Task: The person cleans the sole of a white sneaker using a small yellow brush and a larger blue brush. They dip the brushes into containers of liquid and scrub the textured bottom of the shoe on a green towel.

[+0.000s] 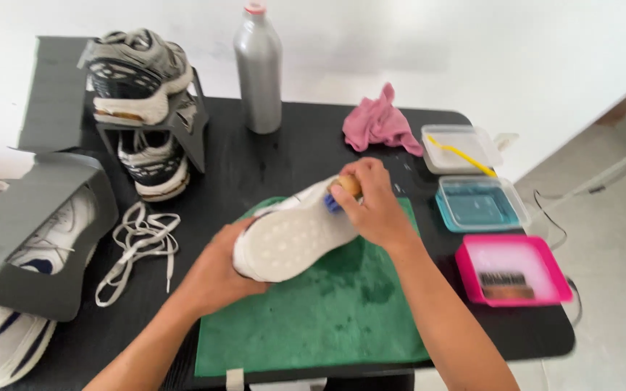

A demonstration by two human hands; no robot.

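A white sneaker (291,239) lies sole-up over a green towel (313,318) on the black table (248,166). My left hand (215,271) grips its heel end from the left. My right hand (371,206) holds a small brush (340,194) with a wooden back and blue bristles, pressed against the sneaker's far end near the toe. Most of the brush is hidden by my fingers.
Loose white laces (138,242) lie left. A grey rack holds grey-black sneakers (135,72); more shoes sit in a grey holder (30,246). A silver bottle (258,69), pink cloth (380,123), clear tub (459,148), blue tub (480,204) and pink tub with a brush (512,269) stand right.
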